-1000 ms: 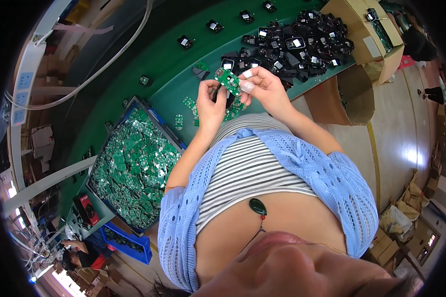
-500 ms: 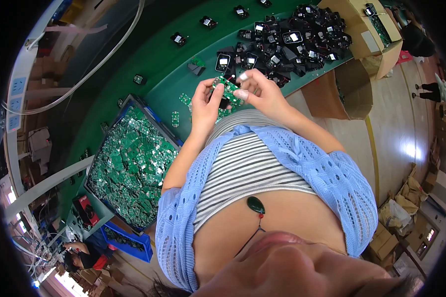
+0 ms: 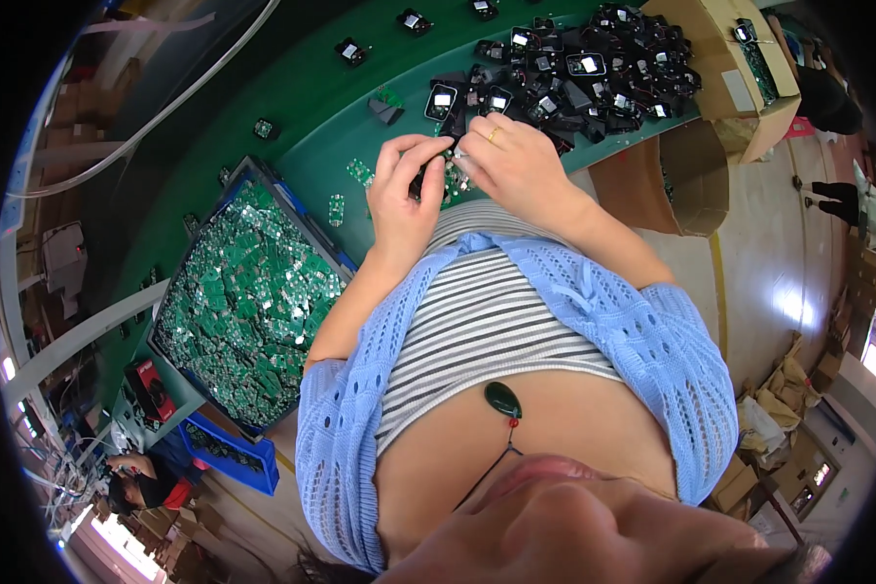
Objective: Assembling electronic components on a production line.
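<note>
My left hand [image 3: 402, 190] is closed, its fingers and thumb curled round a black plastic housing [image 3: 418, 183] that shows only in part between them. My right hand [image 3: 518, 165], with a ring on one finger, meets it from the right. Its fingertips are pinched together beside the housing, and whatever they grip is hidden. A bit of green circuit board [image 3: 450, 185] shows just below the fingertips; I cannot tell whether it is held or lies on the bench. To the left, loose green circuit boards [image 3: 336, 210] lie on the green bench [image 3: 307, 161].
A dark tray [image 3: 298, 216] heaped with green circuit boards stands on the left. Black housings [image 3: 594, 68] are piled at the back right, beside a cardboard box [image 3: 715, 68]. Another open carton [image 3: 696, 161] stands below. Several housings [image 3: 351, 52] sit along the far strip.
The green circuit board seen between both hands is now mostly covered. My right hand has turned knuckles up, its spread fingers closing in against the left hand's fingers.
</note>
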`<action>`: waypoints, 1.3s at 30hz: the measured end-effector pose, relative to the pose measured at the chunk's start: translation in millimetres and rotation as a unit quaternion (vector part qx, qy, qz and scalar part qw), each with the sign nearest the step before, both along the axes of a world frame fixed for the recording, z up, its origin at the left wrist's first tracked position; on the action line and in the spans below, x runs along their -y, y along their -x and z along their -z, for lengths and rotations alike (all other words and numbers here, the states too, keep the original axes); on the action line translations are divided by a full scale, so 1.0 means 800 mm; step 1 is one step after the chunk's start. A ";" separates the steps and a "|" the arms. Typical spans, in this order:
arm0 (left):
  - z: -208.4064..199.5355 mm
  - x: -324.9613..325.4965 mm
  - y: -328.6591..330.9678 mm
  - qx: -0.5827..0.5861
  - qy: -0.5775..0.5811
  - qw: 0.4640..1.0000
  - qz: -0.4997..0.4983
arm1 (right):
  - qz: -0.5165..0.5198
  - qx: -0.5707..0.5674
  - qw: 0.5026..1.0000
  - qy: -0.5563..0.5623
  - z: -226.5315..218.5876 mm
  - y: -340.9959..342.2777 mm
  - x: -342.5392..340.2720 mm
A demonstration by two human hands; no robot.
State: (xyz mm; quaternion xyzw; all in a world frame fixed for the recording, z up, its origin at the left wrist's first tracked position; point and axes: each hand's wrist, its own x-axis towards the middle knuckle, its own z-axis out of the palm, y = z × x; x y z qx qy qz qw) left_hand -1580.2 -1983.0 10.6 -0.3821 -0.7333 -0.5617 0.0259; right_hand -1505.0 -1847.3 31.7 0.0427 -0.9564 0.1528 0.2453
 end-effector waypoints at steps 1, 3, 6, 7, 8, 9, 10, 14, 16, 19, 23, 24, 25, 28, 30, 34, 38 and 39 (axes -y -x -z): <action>-0.007 0.001 -0.002 -0.008 0.014 1.000 -0.009 | -0.003 0.002 1.000 0.001 -0.005 0.001 0.000; -0.011 0.000 -0.004 -0.008 0.032 0.999 -0.016 | -0.016 0.027 0.999 -0.031 -0.013 0.004 -0.002; -0.011 0.002 -0.003 -0.022 0.047 0.999 -0.005 | -0.026 0.032 0.999 -0.035 -0.014 0.006 -0.004; -0.010 0.002 -0.003 -0.021 0.047 0.999 -0.007 | -0.027 0.034 0.998 -0.035 -0.014 0.007 -0.005; -0.008 0.003 -0.003 -0.034 0.058 0.998 -0.006 | -0.029 0.040 0.998 -0.037 -0.014 0.008 -0.005; -0.007 0.003 -0.003 -0.047 0.070 0.996 -0.006 | -0.031 0.047 0.998 -0.039 -0.013 0.009 -0.005; -0.004 0.003 0.000 -0.045 0.071 0.996 -0.009 | -0.035 0.049 0.997 -0.038 -0.013 0.010 -0.004; -0.005 0.006 0.006 0.185 -0.015 0.982 0.021 | -0.028 0.035 0.988 0.145 0.003 0.010 -0.003; -0.012 0.009 0.004 0.468 -0.048 0.880 0.069 | -0.023 0.030 0.973 0.229 0.015 0.009 -0.001; -0.017 0.010 0.005 0.519 -0.054 0.849 0.084 | -0.060 -0.021 0.948 0.311 0.020 0.008 0.002; -0.031 0.012 0.007 0.517 -0.028 0.848 0.115 | -0.045 0.007 0.915 0.401 0.013 0.008 -0.003; -0.030 0.010 0.005 0.518 -0.030 0.847 0.113 | -0.051 0.000 0.912 0.407 0.011 0.008 -0.005; -0.029 0.006 0.001 0.470 -0.054 0.879 0.065 | -0.057 0.025 0.918 0.391 0.009 0.008 -0.008; -0.019 0.013 0.001 0.358 -0.024 0.933 0.012 | -0.107 -0.004 0.954 0.281 0.007 0.010 -0.010; -0.018 0.015 0.003 0.296 0.028 0.955 0.009 | -0.117 -0.016 0.964 0.240 0.006 0.012 -0.012; -0.034 0.013 0.001 0.155 0.058 0.986 -0.031 | -0.125 -0.035 0.976 0.177 0.002 0.017 -0.010; -0.034 0.013 0.000 0.085 0.056 0.993 -0.056 | -0.119 -0.047 0.979 0.161 0.000 0.020 -0.008; -0.035 0.013 0.000 0.085 0.056 0.993 -0.057 | -0.117 -0.043 0.980 0.156 -0.002 0.020 -0.007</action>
